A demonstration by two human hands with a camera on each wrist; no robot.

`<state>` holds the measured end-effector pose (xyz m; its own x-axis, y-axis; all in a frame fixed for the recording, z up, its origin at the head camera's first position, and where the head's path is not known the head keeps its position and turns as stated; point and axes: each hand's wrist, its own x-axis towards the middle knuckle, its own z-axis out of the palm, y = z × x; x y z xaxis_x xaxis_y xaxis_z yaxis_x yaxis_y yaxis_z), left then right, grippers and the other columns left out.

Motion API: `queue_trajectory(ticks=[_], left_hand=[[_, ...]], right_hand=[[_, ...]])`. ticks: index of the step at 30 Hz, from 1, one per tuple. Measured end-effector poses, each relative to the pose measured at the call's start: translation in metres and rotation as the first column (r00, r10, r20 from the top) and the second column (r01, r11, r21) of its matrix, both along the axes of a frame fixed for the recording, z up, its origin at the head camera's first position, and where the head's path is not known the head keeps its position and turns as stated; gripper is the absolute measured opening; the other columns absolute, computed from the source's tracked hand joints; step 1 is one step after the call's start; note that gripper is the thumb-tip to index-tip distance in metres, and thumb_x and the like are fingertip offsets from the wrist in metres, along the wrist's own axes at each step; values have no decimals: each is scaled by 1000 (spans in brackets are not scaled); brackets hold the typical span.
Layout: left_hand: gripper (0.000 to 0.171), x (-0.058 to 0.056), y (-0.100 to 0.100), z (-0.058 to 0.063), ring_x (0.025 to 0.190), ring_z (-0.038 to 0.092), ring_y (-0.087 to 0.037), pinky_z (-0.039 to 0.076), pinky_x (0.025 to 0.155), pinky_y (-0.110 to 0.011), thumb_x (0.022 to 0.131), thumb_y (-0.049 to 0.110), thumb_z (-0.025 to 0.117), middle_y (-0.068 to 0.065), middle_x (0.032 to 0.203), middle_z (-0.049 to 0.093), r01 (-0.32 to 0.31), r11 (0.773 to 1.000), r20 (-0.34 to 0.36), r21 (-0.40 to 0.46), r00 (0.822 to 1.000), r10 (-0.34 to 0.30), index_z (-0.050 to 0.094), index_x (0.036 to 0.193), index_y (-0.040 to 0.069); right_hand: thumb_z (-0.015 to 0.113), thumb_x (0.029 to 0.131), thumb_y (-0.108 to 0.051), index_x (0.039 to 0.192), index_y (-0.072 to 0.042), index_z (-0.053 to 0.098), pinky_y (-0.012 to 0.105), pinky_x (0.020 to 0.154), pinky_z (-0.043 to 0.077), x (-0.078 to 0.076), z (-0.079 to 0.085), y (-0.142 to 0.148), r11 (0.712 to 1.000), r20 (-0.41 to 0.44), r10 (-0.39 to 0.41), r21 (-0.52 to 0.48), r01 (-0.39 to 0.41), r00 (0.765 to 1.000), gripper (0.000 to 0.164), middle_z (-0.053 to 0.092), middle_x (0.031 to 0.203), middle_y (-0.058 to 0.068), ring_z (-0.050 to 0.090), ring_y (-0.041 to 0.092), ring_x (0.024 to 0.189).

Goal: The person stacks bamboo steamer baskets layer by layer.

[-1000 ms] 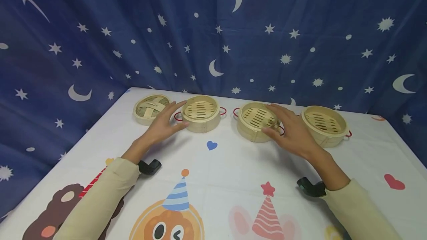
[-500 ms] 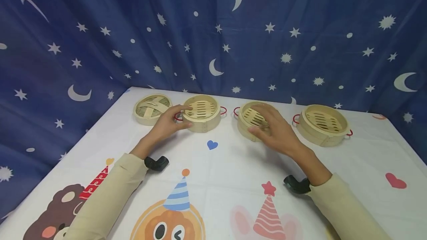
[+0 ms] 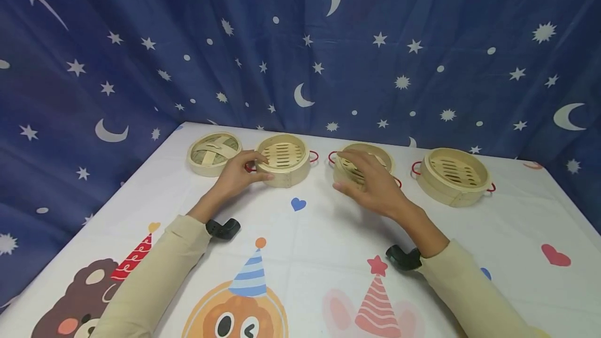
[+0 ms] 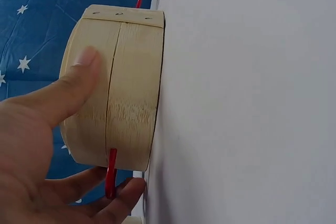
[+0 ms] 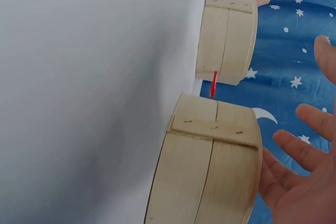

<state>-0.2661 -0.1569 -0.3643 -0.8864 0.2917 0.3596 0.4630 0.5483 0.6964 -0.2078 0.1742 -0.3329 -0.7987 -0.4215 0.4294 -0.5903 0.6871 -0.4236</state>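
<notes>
Four-sided contact is not visible, but in the left wrist view my left hand grips the left side of a bamboo steamer basket. Its thumb lies on the outer wall, and the other fingers bend around by the red handle. The same basket stands left of centre in the head view, slatted base showing inside. Over a second steamer basket hovers my right hand, fingers spread and holding nothing. In the right wrist view those fingers are beside that basket's rim.
A woven bamboo lid lies at the far left, close to my left hand. Another steamer basket with red handles stands at the right. A blue star-patterned curtain hangs behind the white printed tablecloth.
My left hand has moved right and closed on the left basket's side. My right hand has shifted left over the second basket, uncovering the right-hand basket's handle. The baskets have not moved.
</notes>
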Motion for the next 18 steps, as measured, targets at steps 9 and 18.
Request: queue_trajectory(ticks=[9,18], left_hand=[[32,4,4,6,92,56,-24,46,78,-37,73,15,84,-7,102,65,0,1000,36,29,999,-1,69,100,6],[33,16,7,19,95,57,-22,48,78,-36,73,18,84,-6,107,65,18,999,72,47,997,-21,69,101,8]], right_hand=[[75,82,-36,139,-15,49,45,95,44,-4,8,-7,999,-44,26,-24,-27,999,66,46,140,8,40,26,129],[75,83,-35,141,-18,46,42,94,46,-3,13,-13,997,-31,36,-60,-38,999,67,42,144,5,40,24,130]])
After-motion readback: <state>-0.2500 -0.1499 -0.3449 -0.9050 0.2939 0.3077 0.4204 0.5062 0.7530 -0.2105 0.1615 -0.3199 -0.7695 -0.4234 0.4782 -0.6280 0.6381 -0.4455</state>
